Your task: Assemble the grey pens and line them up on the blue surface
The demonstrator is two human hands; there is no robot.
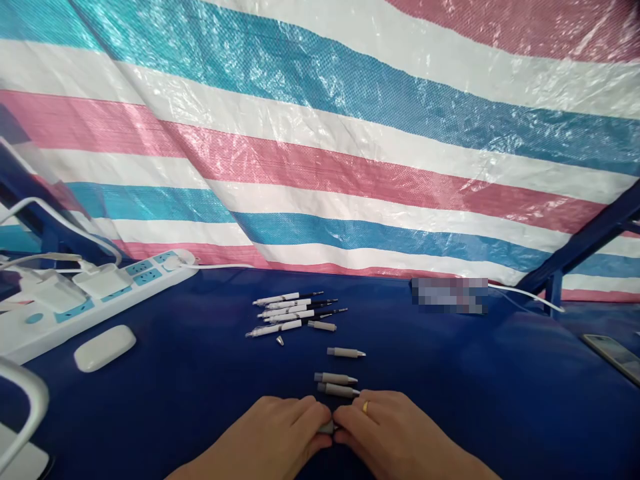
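Note:
My left hand (287,430) is closed in a pinch around a short grey pen grip section (326,427) near the table's front edge. Against its right end, my right hand (387,427), with a ring on one finger, pinches what looks like the pen tip, mostly hidden by the fingertips. Just beyond the hands lie two grey grip sections with metal tips, a nearer one (339,390) and a farther one (336,379). Another tipped grip section (346,353) lies farther back. Beyond it are a grip section with no visible tip (323,326) and a small loose metal cone (280,341).
Several white pen barrels (283,327) with dark refills protruding lie side by side on the blue table (200,400). At left are a white power strip (115,293) with plugs and cables, and a white rounded case (105,348). A phone (613,357) rests at far right.

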